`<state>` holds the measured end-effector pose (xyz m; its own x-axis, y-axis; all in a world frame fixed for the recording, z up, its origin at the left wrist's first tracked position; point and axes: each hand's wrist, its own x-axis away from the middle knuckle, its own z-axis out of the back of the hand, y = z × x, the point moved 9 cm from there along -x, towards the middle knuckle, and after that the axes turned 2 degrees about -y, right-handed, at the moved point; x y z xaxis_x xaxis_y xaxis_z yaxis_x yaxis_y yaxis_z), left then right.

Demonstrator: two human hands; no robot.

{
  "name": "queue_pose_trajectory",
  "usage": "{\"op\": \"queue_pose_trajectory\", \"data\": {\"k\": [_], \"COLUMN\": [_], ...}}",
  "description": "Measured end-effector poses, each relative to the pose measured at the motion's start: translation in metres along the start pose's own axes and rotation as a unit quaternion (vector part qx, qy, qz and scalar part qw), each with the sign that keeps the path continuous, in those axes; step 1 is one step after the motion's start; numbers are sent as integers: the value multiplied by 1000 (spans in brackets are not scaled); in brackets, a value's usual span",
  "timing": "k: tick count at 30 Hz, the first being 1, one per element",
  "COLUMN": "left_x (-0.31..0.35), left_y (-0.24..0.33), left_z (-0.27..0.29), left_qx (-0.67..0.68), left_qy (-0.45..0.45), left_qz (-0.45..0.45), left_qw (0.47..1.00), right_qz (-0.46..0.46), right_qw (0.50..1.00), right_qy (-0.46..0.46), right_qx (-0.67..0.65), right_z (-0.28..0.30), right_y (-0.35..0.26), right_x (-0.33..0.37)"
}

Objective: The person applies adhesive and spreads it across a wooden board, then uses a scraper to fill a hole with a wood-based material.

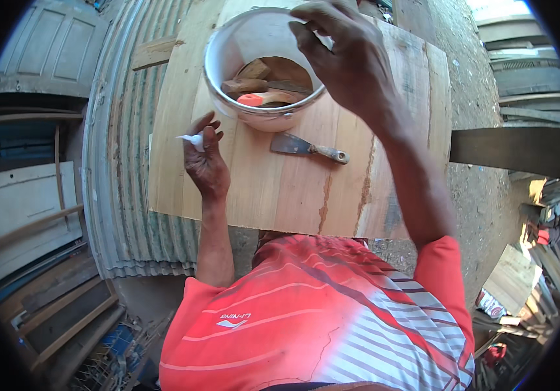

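Observation:
My left hand (207,166) is closed around a small white tube (195,141) with a thin pointed tip, held at the left of the board. My right hand (351,58) is raised over the right rim of a white bucket (263,121), its thumb and fingers bent together. Whatever may be between those fingers is too hidden to name. Inside the bucket lie wooden pieces (246,86) and a tool handle with an orange end (251,99). A putty knife (296,144) with a worn handle lies flat on the board, just in front of the bucket.
The wooden board (247,189) serves as a worktop in front of me. Corrugated metal sheets (127,130) run along its left. A dark beam (514,151) juts out at the right, and stacked timber (534,85) stands beyond. Old door panels (29,215) lean far left.

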<state>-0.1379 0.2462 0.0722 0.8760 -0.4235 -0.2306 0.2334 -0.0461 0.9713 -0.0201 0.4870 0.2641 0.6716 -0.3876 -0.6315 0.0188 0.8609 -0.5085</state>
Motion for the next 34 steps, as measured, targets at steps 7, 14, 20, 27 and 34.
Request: {"op": "queue_pose_trajectory", "data": {"k": [7,14,20,27,34], "left_x": [19,20,21,18,-30], "left_y": [-53,-45,-43,-36,-55], "left_z": [-9,-1,-6,-12,-2], "left_qx": [-48,-116,-133,-172,-229], "left_qy": [-23,7,3,-12,10], "left_qz": [33,-20,-23,-9,-40], "left_qw": [998,993,991,985,973], "right_qz": [129,59,29,260,-22], "right_qw": [750,635,650,711,858], "right_qy": [-598,-707,-727,-611,-480], "right_qx": [251,307,221,230,181], "right_z": [-194,-223,-224,-206,-21], "right_y": [85,91,100,58,14], "right_x": [-13,27,41,-9,-117]}}
